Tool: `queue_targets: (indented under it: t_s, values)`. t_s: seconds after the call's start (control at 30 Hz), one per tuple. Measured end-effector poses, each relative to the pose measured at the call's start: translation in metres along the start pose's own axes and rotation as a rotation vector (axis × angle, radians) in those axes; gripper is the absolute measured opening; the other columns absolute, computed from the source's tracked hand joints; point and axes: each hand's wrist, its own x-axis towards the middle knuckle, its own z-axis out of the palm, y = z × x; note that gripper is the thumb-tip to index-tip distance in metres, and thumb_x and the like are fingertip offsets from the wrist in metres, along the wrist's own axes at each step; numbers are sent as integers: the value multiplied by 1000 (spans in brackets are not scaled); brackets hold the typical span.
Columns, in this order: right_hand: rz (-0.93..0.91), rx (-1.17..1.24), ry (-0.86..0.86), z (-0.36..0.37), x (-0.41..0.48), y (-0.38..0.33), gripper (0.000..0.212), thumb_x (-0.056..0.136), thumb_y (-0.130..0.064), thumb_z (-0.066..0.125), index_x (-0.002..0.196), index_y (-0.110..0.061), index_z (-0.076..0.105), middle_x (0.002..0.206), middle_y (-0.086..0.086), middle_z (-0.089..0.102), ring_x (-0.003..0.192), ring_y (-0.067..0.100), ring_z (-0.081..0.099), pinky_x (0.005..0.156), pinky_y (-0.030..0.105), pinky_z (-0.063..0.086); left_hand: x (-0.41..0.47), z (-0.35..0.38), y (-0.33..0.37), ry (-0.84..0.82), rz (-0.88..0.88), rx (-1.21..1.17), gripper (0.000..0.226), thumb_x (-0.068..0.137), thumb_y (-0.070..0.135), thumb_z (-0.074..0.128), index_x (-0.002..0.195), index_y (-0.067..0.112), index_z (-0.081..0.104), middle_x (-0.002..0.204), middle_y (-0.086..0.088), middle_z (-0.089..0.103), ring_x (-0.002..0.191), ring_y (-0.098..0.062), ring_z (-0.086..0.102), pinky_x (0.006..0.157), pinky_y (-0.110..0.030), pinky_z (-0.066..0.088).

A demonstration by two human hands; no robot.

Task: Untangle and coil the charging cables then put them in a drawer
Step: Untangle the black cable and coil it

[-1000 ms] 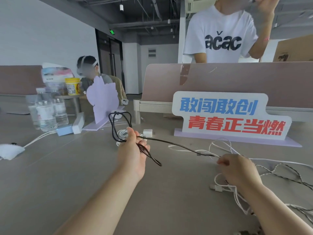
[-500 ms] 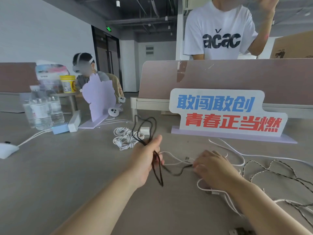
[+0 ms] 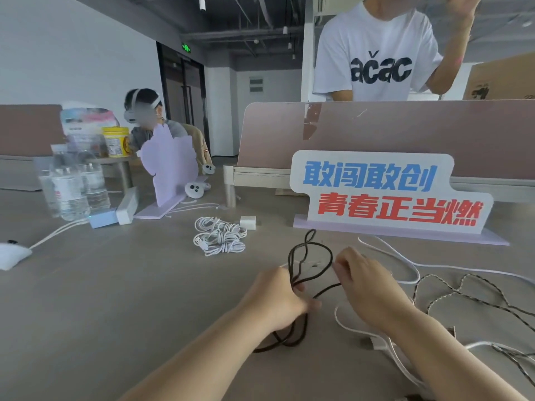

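The left hand (image 3: 278, 299) grips the looped black cable (image 3: 289, 259) just above the desk (image 3: 144, 299), near side, middle. The right hand (image 3: 367, 287) pinches that cable's loop. Coiled white cables (image 3: 220, 235) lie farther off, left.

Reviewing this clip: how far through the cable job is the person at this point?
Done: a bundle of white cables lies coiled on the desk. In hand: the left hand grips loops of the black cable while the right hand holds its tail. Left: the loose white cable and braided cable, uncoiled; no drawer in view.
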Motion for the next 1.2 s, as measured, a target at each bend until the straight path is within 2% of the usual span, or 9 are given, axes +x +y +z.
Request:
queue_targets:
  t_s: [0.23, 0.4, 0.47, 0.57, 0.7, 0.87, 0.97, 1.07, 1.2]
  values:
    - [270, 323, 245, 0, 6, 12, 20, 97, -19, 33, 85, -12, 47, 73, 7, 59, 65, 25, 59, 47, 27, 36, 0, 2, 3, 61, 72, 331, 21, 89, 31, 55, 80, 12, 57, 83, -5, 63, 80, -24, 59, 66, -29, 44]
    - [466, 258, 279, -4, 8, 36, 21, 97, -18, 30, 86, -7, 44, 72, 13, 56, 56, 27, 54, 45, 27, 38, 9, -5, -7, 6, 42, 418, 17, 96, 23, 46, 88, 10, 54, 84, -7, 56, 85, -27, 56, 69, -27, 40]
    - [558, 212, 300, -9, 8, 49, 24, 97, -17, 30, 93, -1, 47, 74, 16, 57, 58, 28, 52, 47, 29, 37, 15, -14, -15, -23, -26, 314, 18, 94, 25, 49, 98, 12, 62, 94, -6, 63, 87, -21, 59, 73, -26, 43]
    - [674, 180, 331, -14, 9, 67, 23, 96, -12, 33, 96, 4, 49, 85, 23, 59, 68, 31, 53, 56, 32, 40, 18, -26, -22, 18, -58, 17, 15, 94, 22, 54, 84, 18, 63, 64, 3, 52, 56, -11, 47, 53, -21, 34]
    - [752, 191, 401, -24, 6, 75, 22, 91, -3, 37, 101, 11, 50, 95, 32, 60, 77, 36, 51, 66, 36, 39, 24, -39, -20, 327, -181, -644, 11, 97, 16, 49, 94, 11, 58, 73, 0, 56, 34, -8, 31, 44, -19, 32]
    - [859, 255, 451, -33, 2, 86, 26, 92, -7, 42, 108, 13, 49, 102, 34, 58, 92, 45, 54, 75, 43, 43, 27, -63, -28, 590, -266, -878, 17, 99, 17, 49, 90, 12, 63, 61, 0, 38, 44, -15, 30, 46, -25, 31]
    - [833, 258, 430, -37, 3, 76, 31, 92, -12, 42, 114, 8, 50, 110, 31, 56, 95, 42, 51, 75, 38, 40, 28, -59, -27, 626, -273, -852, 18, 98, 21, 50, 101, 6, 59, 59, 0, 38, 42, -16, 33, 47, -25, 33]
    - [524, 84, 469, -49, 1, 42, 46, 92, -17, 49, 135, -6, 39, 135, 19, 41, 123, 37, 37, 100, 47, 36, 29, -58, -23, 658, -256, -909, 20, 97, 23, 51, 90, 5, 56, 58, 0, 41, 41, -15, 36, 50, -26, 33]
    - [158, 191, 8, -38, -10, -14, 43, 88, -37, 56, 128, -34, 43, 120, -10, 57, 99, 11, 56, 81, 9, 40, 24, -59, -14, 557, -196, -1168, 18, 100, 16, 46, 83, 11, 52, 69, 0, 59, 31, -3, 34, 39, -17, 32]
